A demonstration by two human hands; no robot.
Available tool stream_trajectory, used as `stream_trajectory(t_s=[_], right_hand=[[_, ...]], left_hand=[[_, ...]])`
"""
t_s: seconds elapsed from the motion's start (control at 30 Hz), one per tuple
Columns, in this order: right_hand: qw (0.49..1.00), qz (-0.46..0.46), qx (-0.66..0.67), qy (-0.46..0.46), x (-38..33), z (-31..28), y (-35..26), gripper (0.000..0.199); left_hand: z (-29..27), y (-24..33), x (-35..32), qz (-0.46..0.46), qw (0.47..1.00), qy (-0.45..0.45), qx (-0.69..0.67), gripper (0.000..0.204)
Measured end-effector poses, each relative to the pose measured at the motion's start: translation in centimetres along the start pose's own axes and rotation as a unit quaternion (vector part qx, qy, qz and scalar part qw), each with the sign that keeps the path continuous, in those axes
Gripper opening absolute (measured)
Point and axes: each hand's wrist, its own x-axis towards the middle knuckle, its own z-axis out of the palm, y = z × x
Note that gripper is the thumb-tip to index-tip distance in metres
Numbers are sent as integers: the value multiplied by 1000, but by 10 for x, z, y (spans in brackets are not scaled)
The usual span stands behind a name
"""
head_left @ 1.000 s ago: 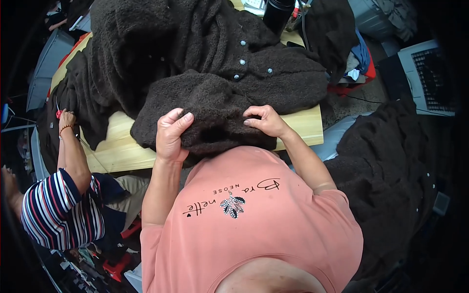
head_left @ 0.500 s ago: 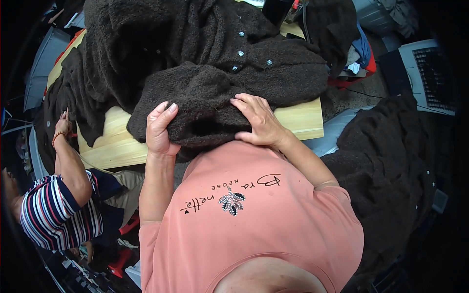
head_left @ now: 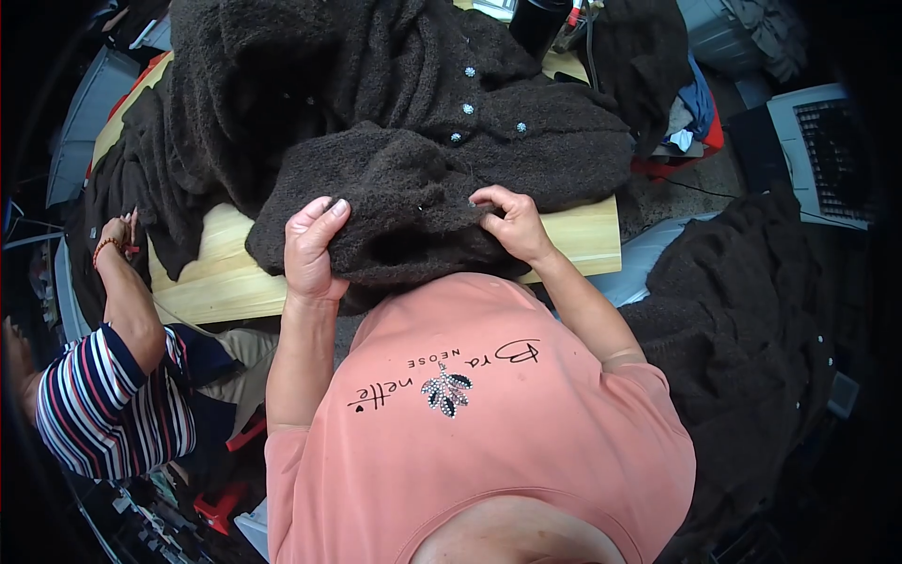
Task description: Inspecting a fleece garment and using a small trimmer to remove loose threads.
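While a person in a pink shirt (head_left: 564,423) works at a wooden surface (head_left: 230,277), I see a big fuzzy brown knit (head_left: 376,160) bunched up right in front of their tummy. It lies over the surface, with its near edge close to the shirt. The left hand (head_left: 316,240) grasps the knit at its left side, thumb up, with some fingers hidden. The right hand (head_left: 507,218) is at the other side, its fingers bent in and touching the fuzz. I cannot tell if it pinches a bit of yarn or just presses there. Between the 2 hands there is a dark dip in the knit. Past them I count 4 shiny buttons (head_left: 468,109).

I think the step now is looking over a small spot and picking at it with the right hand, while the left hand holds things steady. The next move, I guess, calls for a light, careful tug on the right and a firm hold on the left, so the soft loops do not stretch.
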Motion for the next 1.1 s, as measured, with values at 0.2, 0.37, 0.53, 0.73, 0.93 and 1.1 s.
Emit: stream_trajectory(t_s=[0.2, 0.37, 0.53, 0.73, 0.93, 1.1], right_hand=[[994, -83, -40, -53, 6, 0, 3, 33], [992, -31, -16, -119, 3, 2, 11, 33], [993, -101, 14, 51, 6, -10, 3, 38], [891, -436, -109, 61, -6, -20, -106, 33], [837, -517, -170, -58, -5, 5, -119, 20], [831, -520, -191, -55, -5, 9, -112, 18]], left_hand=[[-2, -2, -4, 14, 998, -6, 60, 6], [-5, -8, -5, 0, 998, -25, 64, 5], [1, -2, -7, 19, 996, -19, 89, 4], [23, 7, -7, 57, 982, -34, 175, 2], [35, -4, -3, 92, 913, -188, 349, 8], [23, -10, -5, -58, 947, -212, 233, 6]])
